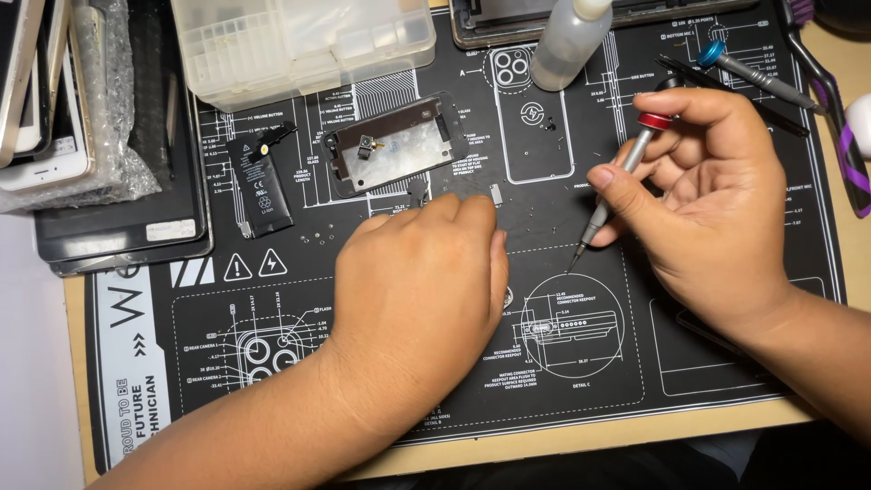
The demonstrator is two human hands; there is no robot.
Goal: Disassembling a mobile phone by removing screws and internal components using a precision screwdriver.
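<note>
My right hand (717, 191) grips a slim silver screwdriver (617, 181) with a red cap, its tip angled down just above the black repair mat (581, 363). My left hand (426, 281) lies palm down on the mat, fingers together, fingertips touching a small metal part (495, 191) among tiny loose screws. Beyond the left hand rests an opened phone frame (395, 145) with a shiny plate inside. A black phone battery (260, 181) lies to its left.
A clear plastic parts box (299, 41) and a squeeze bottle (567, 41) stand at the back. Stacked phones and screens (82, 118) fill the left. A blue-capped screwdriver (748, 73), black tweezers (717, 86) and a purple tool (839, 127) lie at the right.
</note>
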